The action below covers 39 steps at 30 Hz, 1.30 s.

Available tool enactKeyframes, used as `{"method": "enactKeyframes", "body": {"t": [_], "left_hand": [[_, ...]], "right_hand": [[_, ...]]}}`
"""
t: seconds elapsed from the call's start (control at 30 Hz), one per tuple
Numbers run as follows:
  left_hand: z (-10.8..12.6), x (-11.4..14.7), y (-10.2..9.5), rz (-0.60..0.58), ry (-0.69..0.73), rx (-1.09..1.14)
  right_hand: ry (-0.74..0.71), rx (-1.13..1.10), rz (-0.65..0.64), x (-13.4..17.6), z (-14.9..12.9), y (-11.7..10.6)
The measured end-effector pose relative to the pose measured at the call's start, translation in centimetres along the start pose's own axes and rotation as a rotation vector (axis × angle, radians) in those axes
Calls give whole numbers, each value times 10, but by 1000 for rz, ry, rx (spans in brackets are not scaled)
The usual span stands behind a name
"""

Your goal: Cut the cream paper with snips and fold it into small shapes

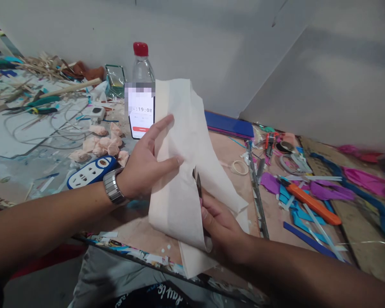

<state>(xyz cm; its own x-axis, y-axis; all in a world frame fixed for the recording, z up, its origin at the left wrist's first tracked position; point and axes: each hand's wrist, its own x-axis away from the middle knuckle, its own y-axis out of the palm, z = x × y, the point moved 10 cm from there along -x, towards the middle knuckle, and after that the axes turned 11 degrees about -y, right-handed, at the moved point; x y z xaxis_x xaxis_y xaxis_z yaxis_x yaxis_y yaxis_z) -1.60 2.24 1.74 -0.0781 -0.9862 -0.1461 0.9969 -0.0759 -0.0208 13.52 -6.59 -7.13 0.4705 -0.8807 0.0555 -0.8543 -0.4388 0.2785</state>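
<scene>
A large folded sheet of thin, cream-white paper (179, 201) is held up over the table in front of me. My left hand (147, 158) grips its left side, thumb on the near face and forefinger stretched up along it. My right hand (220, 222), low on the right, is closed round a pair of scissors (198, 182). Their blades stand slightly apart at the paper's cut edge; the handles are mostly hidden in my fingers. The lower end of the sheet curls back, and a further layer hangs down to the table.
Behind the paper stand a red-capped bottle (141, 64) and a phone (142, 113) showing a timer. To the left lie a blue-white power strip (91, 172), crumpled peach pieces (99, 145) and pliers (38, 110). An orange utility knife (311, 202) and a tape roll (240, 167) lie right.
</scene>
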Motion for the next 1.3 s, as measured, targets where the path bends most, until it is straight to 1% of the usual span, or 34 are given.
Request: {"method": "enactKeyframes", "body": {"t": [0.1, 0.2, 0.27, 0.37, 0.47, 0.53, 0.67, 0.73, 0.93, 1.13, 1.3], "left_hand": [[5, 1, -1, 7, 54, -57], [9, 0, -3, 26, 135, -131], [10, 0, -4, 27, 169, -160], [9, -1, -5, 16, 191, -179], [11, 0, -3, 0, 214, -205], [12, 1, -1, -9, 233, -224], [17, 6, 3, -20, 281, -256], [20, 9, 6, -30, 303, -270], [24, 14, 9, -43, 329, -305], [26, 14, 9, -39, 341, -331], [26, 15, 10, -43, 341, -328]], "right_hand": [[-3, -26, 9, -2, 1, -2], [-8, -2, 18, -3, 1, -6], [0, 18, 0, -3, 0, -5], [-9, 44, -38, -2, -4, -2], [-30, 62, -40, -3, -8, -2], [-40, 65, -20, -3, -9, -3], [-63, 62, 76, -4, -9, -11], [-72, 59, 98, -3, -9, -12], [-90, 49, 109, -3, -13, -12], [-80, 55, 36, -2, -12, -10], [-107, 97, 45, -3, -17, -11]]}}
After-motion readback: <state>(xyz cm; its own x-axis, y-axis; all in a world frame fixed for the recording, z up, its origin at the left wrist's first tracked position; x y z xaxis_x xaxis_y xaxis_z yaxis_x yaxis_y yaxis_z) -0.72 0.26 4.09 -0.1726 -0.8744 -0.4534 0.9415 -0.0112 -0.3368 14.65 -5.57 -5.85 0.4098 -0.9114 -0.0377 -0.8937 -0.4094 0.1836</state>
